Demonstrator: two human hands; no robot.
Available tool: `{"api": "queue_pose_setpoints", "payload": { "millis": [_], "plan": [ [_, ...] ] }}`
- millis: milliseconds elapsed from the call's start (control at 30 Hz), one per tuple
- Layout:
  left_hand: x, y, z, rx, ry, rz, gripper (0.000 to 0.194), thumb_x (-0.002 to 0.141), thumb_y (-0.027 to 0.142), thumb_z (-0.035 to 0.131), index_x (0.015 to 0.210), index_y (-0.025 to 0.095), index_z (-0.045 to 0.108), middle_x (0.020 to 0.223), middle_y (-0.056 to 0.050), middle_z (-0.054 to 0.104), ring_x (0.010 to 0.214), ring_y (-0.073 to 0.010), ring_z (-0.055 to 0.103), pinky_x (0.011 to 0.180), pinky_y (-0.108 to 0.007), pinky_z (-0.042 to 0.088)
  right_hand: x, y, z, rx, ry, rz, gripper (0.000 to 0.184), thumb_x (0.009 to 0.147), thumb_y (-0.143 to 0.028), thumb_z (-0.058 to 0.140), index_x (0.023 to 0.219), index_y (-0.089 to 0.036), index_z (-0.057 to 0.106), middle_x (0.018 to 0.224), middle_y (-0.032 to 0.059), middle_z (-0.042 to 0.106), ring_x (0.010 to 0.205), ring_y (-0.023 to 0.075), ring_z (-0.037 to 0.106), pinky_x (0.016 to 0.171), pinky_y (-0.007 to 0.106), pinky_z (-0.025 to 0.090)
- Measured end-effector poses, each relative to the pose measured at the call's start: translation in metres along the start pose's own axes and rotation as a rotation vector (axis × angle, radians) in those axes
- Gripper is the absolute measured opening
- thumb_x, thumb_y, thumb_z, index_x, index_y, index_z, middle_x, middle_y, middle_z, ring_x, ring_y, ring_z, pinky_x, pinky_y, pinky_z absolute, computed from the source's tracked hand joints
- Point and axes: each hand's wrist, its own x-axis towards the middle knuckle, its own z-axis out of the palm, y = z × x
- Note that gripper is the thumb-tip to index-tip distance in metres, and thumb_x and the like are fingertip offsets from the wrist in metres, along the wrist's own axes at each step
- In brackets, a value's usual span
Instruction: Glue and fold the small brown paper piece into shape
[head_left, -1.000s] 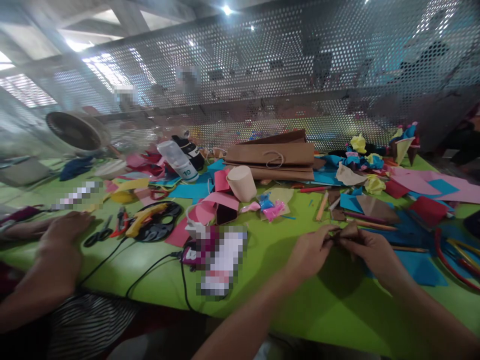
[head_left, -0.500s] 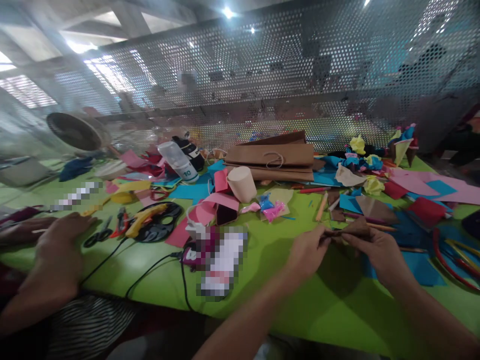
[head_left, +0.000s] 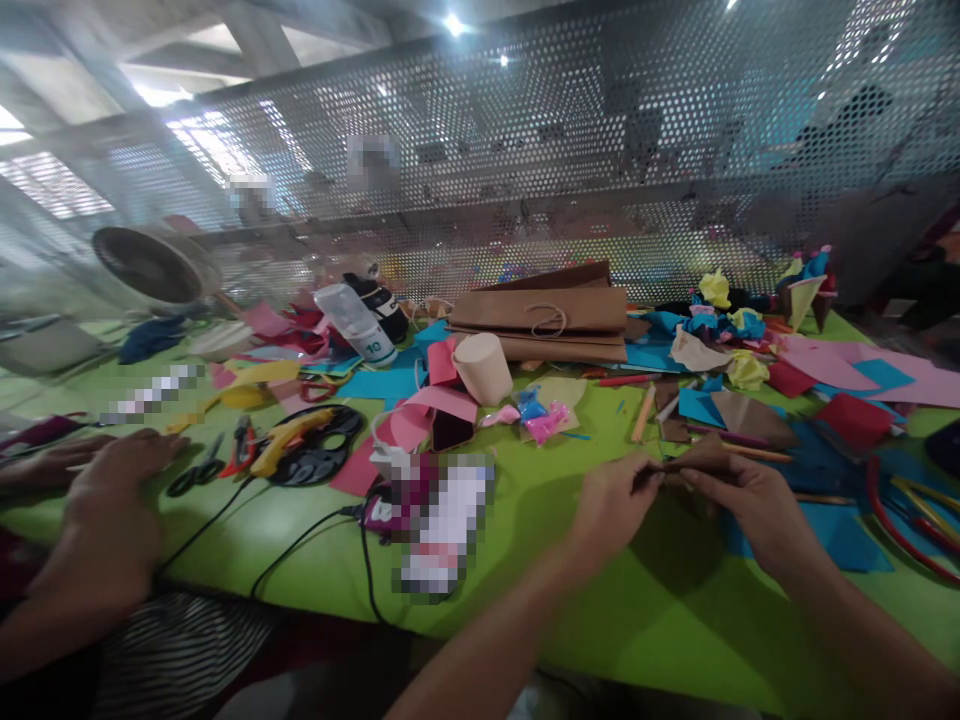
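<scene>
Both my hands are pinched around a small piece of brown paper (head_left: 703, 458) above the right half of the green table. My left hand (head_left: 616, 502) grips its left end, fingers closed. At the other end my right hand (head_left: 750, 495) holds it between thumb and fingers. Part of the paper is hidden behind the fingers. Blue paper sheets (head_left: 847, 535) lie under and beside my right hand, along with a pencil (head_left: 823, 499). Just beyond my hands is a folded brown paper scrap (head_left: 750, 418).
Left of my hands lie a blurred-out phone (head_left: 448, 525) and a purple power strip (head_left: 401, 505) with cables. Scissors (head_left: 196, 470) and a yellow glue gun (head_left: 296, 440) are farther left, beside another person's arms (head_left: 112, 510). A brown paper bag (head_left: 536, 325) lies at the back.
My hands stay in nearly the same place, with the brown paper shifted slightly between the fingers. The neighbouring person's hand at the left has moved a little.
</scene>
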Motion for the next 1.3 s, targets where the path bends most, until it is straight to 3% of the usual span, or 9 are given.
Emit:
{"api": "queue_pose_setpoints", "payload": {
  "millis": [300, 733, 1000, 1100, 1300],
  "plan": [
    [0.000, -0.004, 0.002, -0.056, -0.036, 0.022, 0.023, 0.098, 0.024, 0.061, 0.116, 0.024, 0.076, 0.111, -0.003, 0.081, 0.101, -0.0221, 0.075, 0.092, -0.033, 0.056, 0.003, 0.007, 0.002, -0.003, -0.057, 0.076, 0.037, 0.066, -0.048, 0.089, 0.090, -0.020, 0.086, 0.076, 0.0037, 0.074, 0.059, 0.0141, 0.050, 0.051, 0.029, 0.039],
    [0.001, -0.002, 0.003, -0.025, -0.045, -0.010, 0.020, 0.097, 0.024, 0.061, 0.111, 0.022, 0.076, 0.104, -0.004, 0.081, 0.094, -0.0219, 0.074, 0.084, -0.031, 0.055, 0.004, 0.015, 0.002, -0.061, -0.031, 0.020, 0.034, 0.070, -0.051, 0.086, 0.086, -0.021, 0.083, 0.074, 0.0024, 0.072, 0.061, 0.0158, 0.052, 0.053, 0.029, 0.040],
    [0.001, -0.002, 0.002, 0.032, 0.009, -0.075, 0.017, 0.097, 0.026, 0.060, 0.101, 0.021, 0.076, 0.092, -0.003, 0.079, 0.085, -0.0208, 0.071, 0.082, -0.031, 0.056, 0.002, 0.013, 0.001, -0.080, -0.032, -0.009, 0.041, 0.074, -0.052, 0.085, 0.100, -0.020, 0.082, 0.083, 0.0033, 0.075, 0.063, 0.0158, 0.052, 0.055, 0.029, 0.042],
    [0.001, -0.003, 0.002, 0.050, 0.000, -0.062, 0.021, 0.098, 0.029, 0.058, 0.109, 0.024, 0.076, 0.099, -0.003, 0.079, 0.092, -0.0217, 0.072, 0.088, -0.033, 0.057, 0.003, 0.016, -0.001, -0.097, -0.031, -0.047, 0.040, 0.078, -0.051, 0.083, 0.106, -0.022, 0.083, 0.087, 0.0037, 0.076, 0.067, 0.0174, 0.055, 0.057, 0.029, 0.045],
    [0.003, -0.003, 0.005, 0.037, -0.088, 0.033, 0.033, 0.099, 0.026, 0.055, 0.128, 0.027, 0.071, 0.120, -0.004, 0.078, 0.109, -0.0238, 0.072, 0.100, -0.037, 0.056, 0.001, 0.006, 0.003, -0.116, -0.054, -0.042, 0.044, 0.075, -0.057, 0.083, 0.099, -0.020, 0.084, 0.089, 0.0057, 0.078, 0.065, 0.0171, 0.055, 0.055, 0.029, 0.044]
  ]
}}
